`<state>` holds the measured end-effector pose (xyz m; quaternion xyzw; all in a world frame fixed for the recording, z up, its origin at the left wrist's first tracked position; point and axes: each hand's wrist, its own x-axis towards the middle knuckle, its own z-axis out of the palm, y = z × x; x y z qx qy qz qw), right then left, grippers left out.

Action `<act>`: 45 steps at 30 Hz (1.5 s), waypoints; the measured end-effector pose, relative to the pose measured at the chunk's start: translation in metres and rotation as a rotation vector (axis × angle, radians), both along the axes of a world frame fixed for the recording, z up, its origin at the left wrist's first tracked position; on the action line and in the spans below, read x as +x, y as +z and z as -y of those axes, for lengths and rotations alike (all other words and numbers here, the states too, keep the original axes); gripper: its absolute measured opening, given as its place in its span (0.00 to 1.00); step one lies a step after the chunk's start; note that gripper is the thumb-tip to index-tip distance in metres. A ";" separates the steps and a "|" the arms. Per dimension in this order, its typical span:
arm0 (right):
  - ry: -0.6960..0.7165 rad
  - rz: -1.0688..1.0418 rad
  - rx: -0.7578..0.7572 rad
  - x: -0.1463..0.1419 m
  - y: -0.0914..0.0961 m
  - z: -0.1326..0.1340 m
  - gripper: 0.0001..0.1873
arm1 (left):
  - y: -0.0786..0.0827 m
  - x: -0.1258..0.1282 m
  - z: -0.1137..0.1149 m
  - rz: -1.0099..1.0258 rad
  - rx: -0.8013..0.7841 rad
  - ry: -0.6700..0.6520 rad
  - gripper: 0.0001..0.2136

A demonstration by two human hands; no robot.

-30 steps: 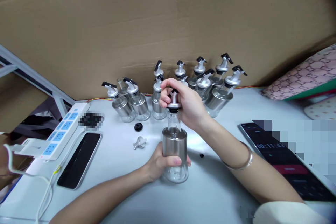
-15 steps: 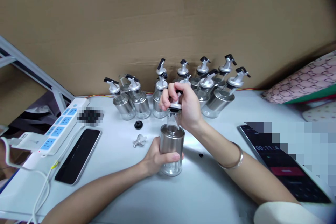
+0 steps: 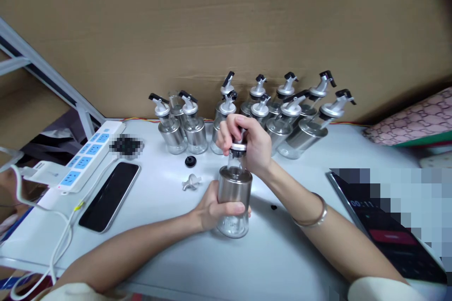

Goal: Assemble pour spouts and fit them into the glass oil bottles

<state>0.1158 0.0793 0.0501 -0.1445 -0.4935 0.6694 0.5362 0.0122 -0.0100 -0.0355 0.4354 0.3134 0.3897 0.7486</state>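
Note:
My left hand [image 3: 215,207] is wrapped round the lower body of a glass oil bottle [image 3: 235,188] with a metal sleeve, which stands upright before me. On its neck sits a silver pourer stopper [image 3: 238,146]; my right hand [image 3: 249,138] grips that from above, the fingers hiding most of its spout. Left of the bottle lie a loose silver pourer part [image 3: 191,182] and a round black stopper piece [image 3: 190,162]. A tiny black piece [image 3: 274,207] rests to the right, under my right forearm.
Several bottles with pourers [image 3: 303,131] stand along the cardboard wall [image 3: 176,28]. On the left are a power strip [image 3: 88,155], a white cable [image 3: 63,240] and a phone [image 3: 110,196]. A larger phone or tablet [image 3: 388,230] showing a timer lies on the right.
The pourer stopper has gone lower onto the bottle neck, with my right hand pressed closer down. My left hand keeps its hold. The whole view has shifted slightly.

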 end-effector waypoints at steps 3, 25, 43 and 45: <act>0.007 0.031 0.032 -0.001 -0.004 0.001 0.18 | -0.001 0.000 0.000 -0.013 0.026 -0.006 0.20; -0.968 0.746 0.821 0.003 0.056 0.022 0.11 | 0.000 0.000 -0.010 -0.203 0.467 -0.249 0.28; -0.751 1.005 0.769 -0.055 0.004 -0.023 0.11 | -0.011 0.010 -0.002 -0.764 1.422 -0.330 0.20; -0.726 1.014 0.741 -0.059 -0.001 -0.024 0.12 | -0.011 0.010 -0.002 -0.771 1.429 -0.324 0.20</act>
